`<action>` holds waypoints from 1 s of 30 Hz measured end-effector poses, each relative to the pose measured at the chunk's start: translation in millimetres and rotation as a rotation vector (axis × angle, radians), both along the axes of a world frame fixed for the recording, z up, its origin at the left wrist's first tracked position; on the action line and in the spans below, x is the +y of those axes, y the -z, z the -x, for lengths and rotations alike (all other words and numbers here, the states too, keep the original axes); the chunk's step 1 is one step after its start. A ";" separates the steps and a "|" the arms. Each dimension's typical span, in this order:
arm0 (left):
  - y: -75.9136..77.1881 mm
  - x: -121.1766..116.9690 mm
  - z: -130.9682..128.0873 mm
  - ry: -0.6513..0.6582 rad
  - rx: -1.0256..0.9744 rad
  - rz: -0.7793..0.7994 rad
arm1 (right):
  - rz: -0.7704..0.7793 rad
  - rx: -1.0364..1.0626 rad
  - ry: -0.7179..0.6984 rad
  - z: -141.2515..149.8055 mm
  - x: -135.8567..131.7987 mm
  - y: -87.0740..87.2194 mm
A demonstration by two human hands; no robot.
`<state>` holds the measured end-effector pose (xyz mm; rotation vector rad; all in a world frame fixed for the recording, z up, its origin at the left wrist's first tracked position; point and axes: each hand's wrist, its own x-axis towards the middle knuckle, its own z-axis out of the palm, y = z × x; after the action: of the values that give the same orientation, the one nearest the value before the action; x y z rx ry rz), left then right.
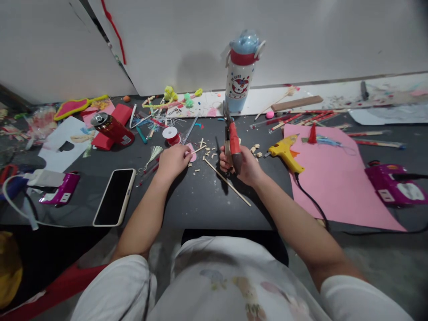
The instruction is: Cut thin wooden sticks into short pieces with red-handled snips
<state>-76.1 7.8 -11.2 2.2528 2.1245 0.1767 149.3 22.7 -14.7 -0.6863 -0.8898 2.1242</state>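
Clasping cutters, right hand partly hidden, left hand pinching a half-covered stick

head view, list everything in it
table: 1, grey, centre
bottle: 1, multicoloured, back
can: 1, red, left
phone: 1, black, front left
spool: 1, white, centre left
long stick: 1, pale, centre
short stick: 1, pale, left hand
wood bits: many, pale, centre
pliers: 1, orange, right hand
glue gun: 1, yellow, right
large sheet: 1, pink, right
sockets: 2, purple, left and right
flat strip: 1, brown, back right
cut sheet: 1, white, left
scraps: many, mixed, back
shirt: 1, white, bottom
hands: 2, bare, centre
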 end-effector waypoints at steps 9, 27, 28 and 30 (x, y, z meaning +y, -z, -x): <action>1.3 3.8 1.6 -0.016 -0.209 -0.066 | 0.025 0.052 -0.018 0.1 -1.7 -0.9; -18.3 -0.7 -4.2 -0.042 -1.869 0.198 | 0.029 0.011 -0.037 0.7 -2.0 -0.6; -18.2 -0.5 -4.2 -0.050 -1.872 0.201 | 0.023 0.014 -0.040 0.6 -1.9 -0.7; -18.7 -0.3 -4.9 -0.084 -1.863 0.202 | 0.017 0.019 -0.043 0.5 -1.7 -0.9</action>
<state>-71.2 7.5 7.5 0.8209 0.9655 1.2788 148.8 20.9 -13.8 -0.6604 -0.8842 2.1752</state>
